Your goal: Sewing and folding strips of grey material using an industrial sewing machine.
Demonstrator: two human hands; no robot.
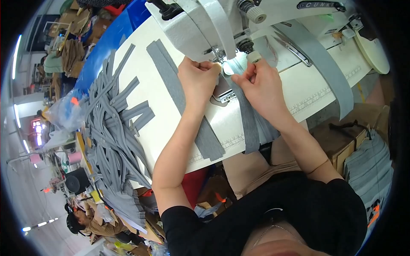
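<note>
A white sewing machine (200,32) stands at the far side of the work table, its lamp lighting the needle area. My left hand (198,79) is closed in a pinch just left of the needle; what lies between its fingertips is hidden. To the right of the needle, my right hand (262,87) has its fingers curled and pressed together by a knob, and I cannot make out what they hold. Below its thumb, a grey fabric strip (250,128) runs from the needle plate (224,96) over the table's front edge. Another grey strip (168,74) lies flat under my left forearm.
A tangled heap of grey strips (109,132) covers the table's left side. Metal tweezers (294,49) lie right of the machine head, near a wide grey band (324,64) hanging over the edge. Grey folded fabric (369,166) sits at lower right. Another person (92,219) works at lower left.
</note>
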